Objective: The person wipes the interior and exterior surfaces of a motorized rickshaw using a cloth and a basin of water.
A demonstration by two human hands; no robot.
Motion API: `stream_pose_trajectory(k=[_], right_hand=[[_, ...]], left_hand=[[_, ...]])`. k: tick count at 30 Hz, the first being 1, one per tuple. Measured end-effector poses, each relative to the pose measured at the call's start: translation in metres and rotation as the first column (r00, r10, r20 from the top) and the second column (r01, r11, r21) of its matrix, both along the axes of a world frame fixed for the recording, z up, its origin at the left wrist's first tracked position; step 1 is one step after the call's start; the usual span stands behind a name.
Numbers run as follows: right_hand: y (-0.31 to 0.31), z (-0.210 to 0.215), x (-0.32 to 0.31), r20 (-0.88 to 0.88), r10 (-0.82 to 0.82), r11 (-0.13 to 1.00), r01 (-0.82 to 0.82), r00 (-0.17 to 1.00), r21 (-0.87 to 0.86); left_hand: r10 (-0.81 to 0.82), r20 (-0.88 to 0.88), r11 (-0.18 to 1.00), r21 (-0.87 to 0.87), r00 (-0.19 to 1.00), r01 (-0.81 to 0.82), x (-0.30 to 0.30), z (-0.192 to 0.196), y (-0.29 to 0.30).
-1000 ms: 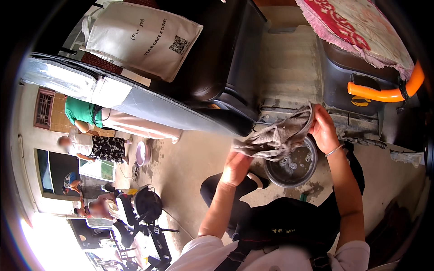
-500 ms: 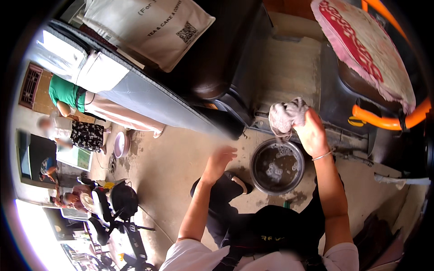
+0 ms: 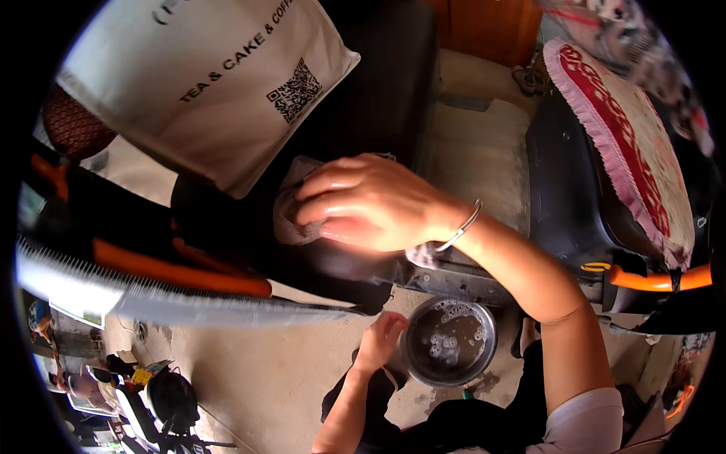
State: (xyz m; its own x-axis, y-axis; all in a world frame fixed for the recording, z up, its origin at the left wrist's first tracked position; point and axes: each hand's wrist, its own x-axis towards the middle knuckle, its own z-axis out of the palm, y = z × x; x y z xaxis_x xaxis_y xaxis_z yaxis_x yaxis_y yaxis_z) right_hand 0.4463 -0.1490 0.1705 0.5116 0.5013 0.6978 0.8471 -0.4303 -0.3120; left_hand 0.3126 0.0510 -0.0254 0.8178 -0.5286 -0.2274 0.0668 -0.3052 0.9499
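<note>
My right hand [image 3: 368, 201] presses a wet grey cloth [image 3: 291, 212] flat against the black body panel [image 3: 363, 113] of a scooter, just under a white bag [image 3: 204, 83]. A metal bangle sits on that wrist. My left hand [image 3: 384, 337] hangs lower with loosely curled fingers, close to the rim of a round metal basin [image 3: 449, 343] of soapy water on the concrete floor. Whether it touches the rim is unclear.
The scooter's grey footboard [image 3: 476, 151] lies to the right of my hand. A seat with a red and white fringed cover [image 3: 628, 144] is further right. Orange trim [image 3: 181, 268] runs along the left. People and parked bikes [image 3: 151, 401] show at the lower left.
My right hand carried the cloth up from above the basin and laid it on the black panel. My left hand dropped down beside the basin. My view moved closer to the scooter.
</note>
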Motion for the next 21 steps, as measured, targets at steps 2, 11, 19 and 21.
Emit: stream_pose_trajectory(k=[2, 11, 19, 21], right_hand=[[-0.018, 0.001, 0.031, 0.077, 0.007, 1.0, -0.008, 0.997, 0.008], [-0.196, -0.013, 0.197, 0.092, -0.704, 0.709, 0.704, 0.705, 0.036], [-0.129, -0.061, 0.122, -0.172, -0.589, 0.66, 0.593, 0.79, 0.461], [-0.063, -0.067, 0.062, 0.002, -0.539, 0.706, 0.45, 0.842, 0.547]], left_hand=[[-0.011, -0.016, 0.991, 0.131, 1.0, 0.013, 0.008, 0.004, -0.007], [-0.339, 0.05, 0.883, 0.362, 0.94, 0.299, 0.02, 0.002, 0.0], [-0.435, 0.088, 0.843, 0.389, 0.896, 0.371, 0.015, -0.002, -0.024], [-0.452, 0.082, 0.836, 0.387, 0.888, 0.39, 0.009, -0.002, -0.024]])
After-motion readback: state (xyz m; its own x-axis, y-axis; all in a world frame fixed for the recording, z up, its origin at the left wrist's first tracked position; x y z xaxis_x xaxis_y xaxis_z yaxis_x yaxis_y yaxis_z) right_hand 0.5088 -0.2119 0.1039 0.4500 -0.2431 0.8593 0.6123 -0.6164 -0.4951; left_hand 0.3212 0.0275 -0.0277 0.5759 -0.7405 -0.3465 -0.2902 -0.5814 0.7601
